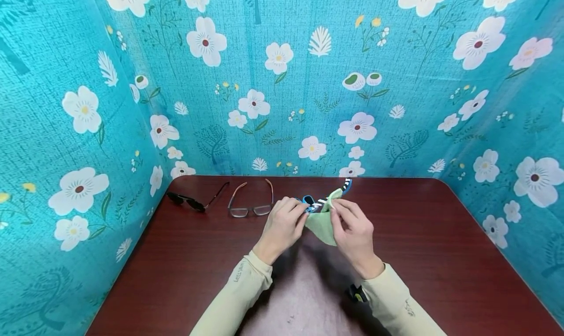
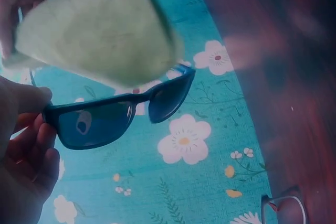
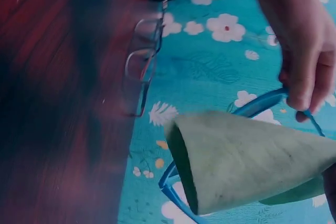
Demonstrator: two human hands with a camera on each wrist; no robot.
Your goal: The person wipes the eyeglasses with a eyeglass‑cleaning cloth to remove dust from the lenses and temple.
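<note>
Above the table, my left hand (image 1: 284,223) pinches the frame of blue-framed sunglasses (image 2: 97,124) at one outer corner, beside a dark lens. A temple with black-and-white stripes (image 1: 347,185) sticks out to the right. My right hand (image 1: 354,230) pinches a pale green cloth (image 1: 321,227) around that temple. The cloth hangs down between the two hands and, in the right wrist view, its folded part (image 3: 252,161) covers some of the sunglasses. Right fingertips are partly hidden by the cloth.
Black sunglasses (image 1: 187,200) lie at the table's back left. Clear eyeglasses (image 1: 251,211) with brownish temples lie between them and my left hand. A dark red table (image 1: 185,277) is backed and flanked by a blue flowered curtain (image 1: 282,106).
</note>
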